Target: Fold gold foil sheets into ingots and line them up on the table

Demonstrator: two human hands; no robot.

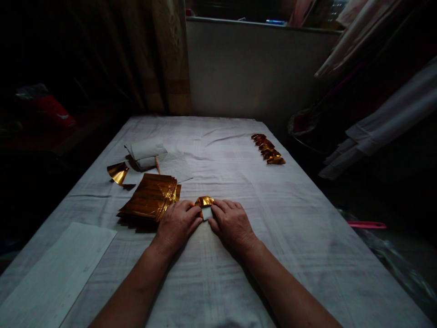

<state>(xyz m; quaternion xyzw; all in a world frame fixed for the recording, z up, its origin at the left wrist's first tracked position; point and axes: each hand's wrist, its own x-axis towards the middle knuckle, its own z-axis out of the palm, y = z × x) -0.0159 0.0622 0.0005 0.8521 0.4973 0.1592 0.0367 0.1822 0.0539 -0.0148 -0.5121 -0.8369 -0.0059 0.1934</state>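
Between my two hands is a small sheet of gold foil paper (pixel 205 201), partly folded, with a pale patch showing at its near side. The fingers of my left hand (pixel 177 223) are bent together on its left edge. My right hand (pixel 234 223) pinches the right edge, thumb nearer to me. A thick stack of gold foil sheets (pixel 148 196) lies just left of my left hand. Toward the far right of the table sits a row of several folded gold foil pieces (pixel 268 149). My fingertips are partly hidden against the paper.
A white cloth (pixel 290 237) covers the table. Pale crumpled papers (pixel 146 150) and a curled gold scrap (pixel 118 173) lie beyond the stack. A white sheet (pixel 58 278) rests at front left. Clothes (pixel 392 109) hang at right, near a pink handle (pixel 367 224).
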